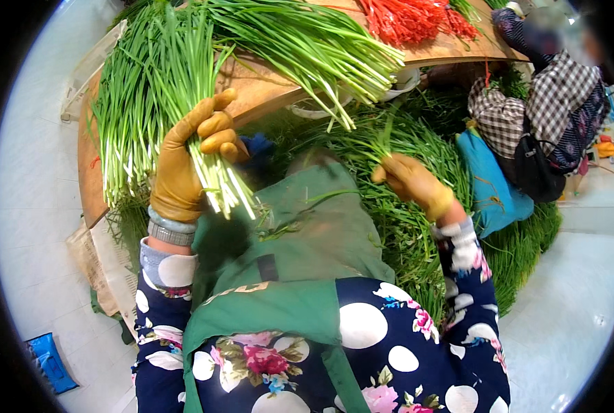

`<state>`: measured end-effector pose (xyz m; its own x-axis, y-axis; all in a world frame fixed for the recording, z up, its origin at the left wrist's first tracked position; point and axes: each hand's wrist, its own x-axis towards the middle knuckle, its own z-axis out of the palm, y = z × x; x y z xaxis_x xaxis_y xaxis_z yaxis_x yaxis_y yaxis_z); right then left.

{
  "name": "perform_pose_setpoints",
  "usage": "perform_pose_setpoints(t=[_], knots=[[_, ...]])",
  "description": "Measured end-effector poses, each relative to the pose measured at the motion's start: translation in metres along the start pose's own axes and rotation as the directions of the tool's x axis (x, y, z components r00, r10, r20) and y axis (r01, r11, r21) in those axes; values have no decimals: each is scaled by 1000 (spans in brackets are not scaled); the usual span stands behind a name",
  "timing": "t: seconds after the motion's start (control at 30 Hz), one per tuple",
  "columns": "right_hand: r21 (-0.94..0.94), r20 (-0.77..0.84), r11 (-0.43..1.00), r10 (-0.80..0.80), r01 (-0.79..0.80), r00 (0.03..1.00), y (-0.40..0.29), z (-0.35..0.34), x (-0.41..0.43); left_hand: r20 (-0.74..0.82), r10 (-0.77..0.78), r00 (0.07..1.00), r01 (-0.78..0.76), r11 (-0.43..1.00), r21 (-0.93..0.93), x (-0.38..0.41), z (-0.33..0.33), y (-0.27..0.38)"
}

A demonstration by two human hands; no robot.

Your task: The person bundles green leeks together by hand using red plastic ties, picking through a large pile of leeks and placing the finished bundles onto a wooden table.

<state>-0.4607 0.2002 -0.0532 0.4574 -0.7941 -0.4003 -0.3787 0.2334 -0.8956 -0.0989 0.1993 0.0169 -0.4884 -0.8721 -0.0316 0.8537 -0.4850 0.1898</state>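
Note:
My left hand [177, 160], in a tan rubber glove, grips a bunch of green chives [221, 180] near its pale stem ends. The stems point down toward my lap, and the leaves run up beside a layer of similar chives [126, 129] on the wooden table [268, 100]. Another spread of chives [307, 46] overhangs the table's near edge, stems to the right. My right hand [412, 180], gloved too and slightly blurred, pinches a few thin green leaves [381, 142] above a loose heap of greens [415, 253]. Leaf scraps lie on my green apron [307, 248].
Red plastic ties [402, 20] lie on the table's far side. A white bucket [406, 85] stands partly under the edge. To the right are a blue bag [493, 180] and a person in checked cloth [562, 98]. A blue packet [53, 364] lies on the tiled floor [33, 268].

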Motion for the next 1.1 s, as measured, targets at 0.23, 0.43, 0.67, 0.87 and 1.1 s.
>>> perform_pose_setpoints(t=[0.23, 0.43, 0.67, 0.87, 1.1], knots=[[-540, 7, 842, -15, 16, 1000, 27, 31, 173, -126, 66, 990, -41, 982, 186, 10, -31, 14], [-676, -143, 721, 72, -151, 987, 80, 69, 253, -268, 116, 956, -67, 980, 186, 9, -38, 11], [-664, -215, 717, 92, -214, 972, 113, 89, 285, -294, 158, 943, -91, 969, 229, 9, -29, 3], [-219, -186, 976, -45, 3, 982, 108, 67, 241, -300, 138, 944, -97, 984, 150, 13, -26, 2], [567, -61, 822, -23, 53, 998, 5, 23, 66, -120, 51, 992, -55, 998, -25, 15, -29, 3]])
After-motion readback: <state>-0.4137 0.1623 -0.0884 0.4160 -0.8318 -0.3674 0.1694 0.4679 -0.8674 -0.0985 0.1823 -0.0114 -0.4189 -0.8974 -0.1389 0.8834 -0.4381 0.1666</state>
